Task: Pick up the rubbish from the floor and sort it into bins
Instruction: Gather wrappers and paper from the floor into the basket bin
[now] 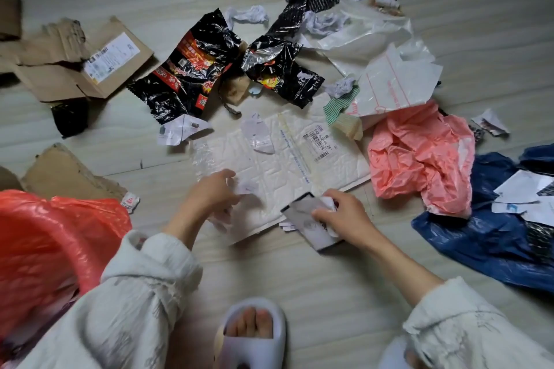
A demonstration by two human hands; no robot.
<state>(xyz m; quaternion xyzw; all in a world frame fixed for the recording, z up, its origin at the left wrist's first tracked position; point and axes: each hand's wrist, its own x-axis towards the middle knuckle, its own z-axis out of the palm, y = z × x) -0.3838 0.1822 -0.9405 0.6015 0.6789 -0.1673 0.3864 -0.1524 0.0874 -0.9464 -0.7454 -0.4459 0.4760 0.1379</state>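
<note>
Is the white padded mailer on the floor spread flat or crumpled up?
Spread flat. The white padded mailer lies open-faced on the floor, its barcode label facing up, wrinkled but not balled; paper scraps rest on it.

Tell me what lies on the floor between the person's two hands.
In the head view, only the white padded mailer spans the gap between the left hand, pinching a paper scrap, and the right hand, gripping torn paper pieces.

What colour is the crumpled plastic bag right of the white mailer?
Pink, plain; the plastic bag shows best in the head view.
</note>
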